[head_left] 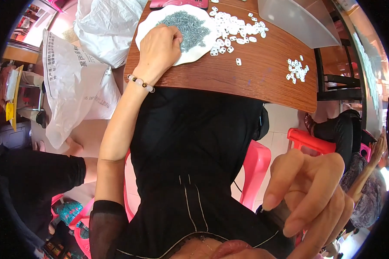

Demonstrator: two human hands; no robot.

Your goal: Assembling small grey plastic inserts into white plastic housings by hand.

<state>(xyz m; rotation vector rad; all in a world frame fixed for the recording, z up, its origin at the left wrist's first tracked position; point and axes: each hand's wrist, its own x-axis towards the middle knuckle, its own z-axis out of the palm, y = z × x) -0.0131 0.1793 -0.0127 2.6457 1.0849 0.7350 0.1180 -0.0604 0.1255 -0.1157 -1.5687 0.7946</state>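
My left hand (pixel 161 48) rests on the near left part of a white scalloped plate (pixel 142 32), its fingers curled in against a heap of small grey screws (pixel 190 30). Whatever those fingers may hold is hidden. A beaded bracelet (pixel 140 82) circles that wrist. My right hand (pixel 313 194) is raised close to the camera at the lower right, away from the table. Its fingers are bent but apart, and I see nothing between them. To the right of the plate lies a spread of small white plastic pieces with holes (pixel 233 28).
A smaller group of white pieces (pixel 297 70) lies near the right edge of the wooden table (pixel 212 77). At its far right stands a translucent plastic bin (pixel 294 21). White sacks (pixel 73 86) stand on the left. Other people sit on both sides, near red stools (pixel 307 140).
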